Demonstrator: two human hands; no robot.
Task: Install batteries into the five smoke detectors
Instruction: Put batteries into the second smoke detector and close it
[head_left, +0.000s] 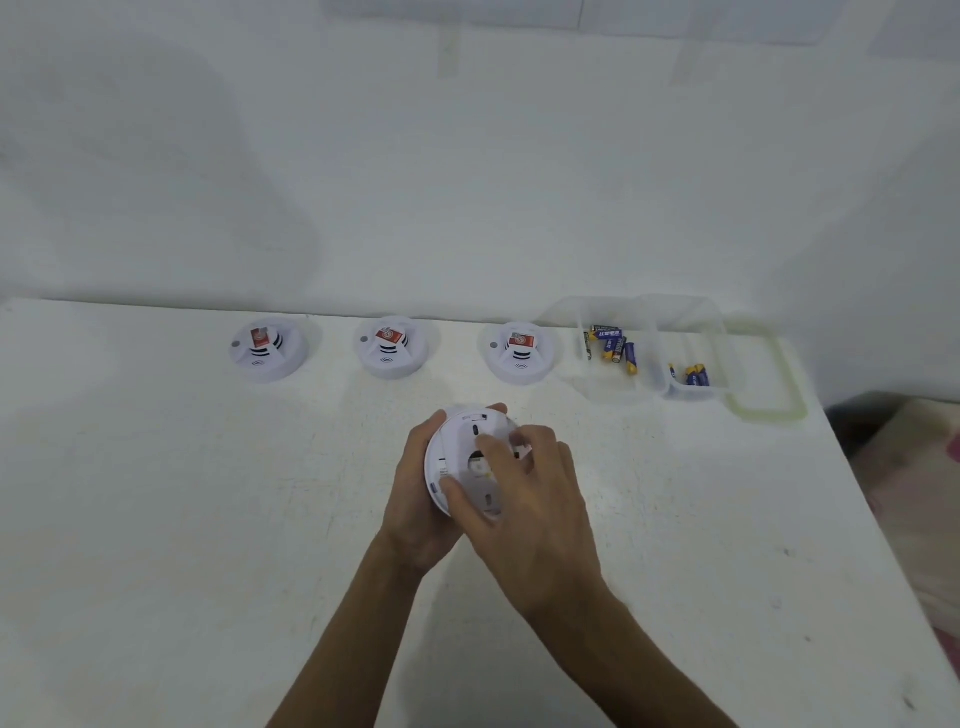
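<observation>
A white round smoke detector (457, 441) is held back side up above the table's middle. My left hand (421, 499) cups it from below and the left, fingers curled round its rim. My right hand (524, 493) lies over its back plate, thumb and fingers curled round the plate. Three more white detectors stand in a row at the back: one on the left (266, 349), one in the middle (390, 346), one on the right (519, 352), each with a red label on top. Blue and yellow batteries (613, 344) lie in a clear box.
The clear plastic box (644, 312) stands at the back right, with a second batch of batteries (695, 375) in its right compartment. Its lid (769, 405) lies beside it. The white table (208, 519) ends at a right edge; a wall rises behind.
</observation>
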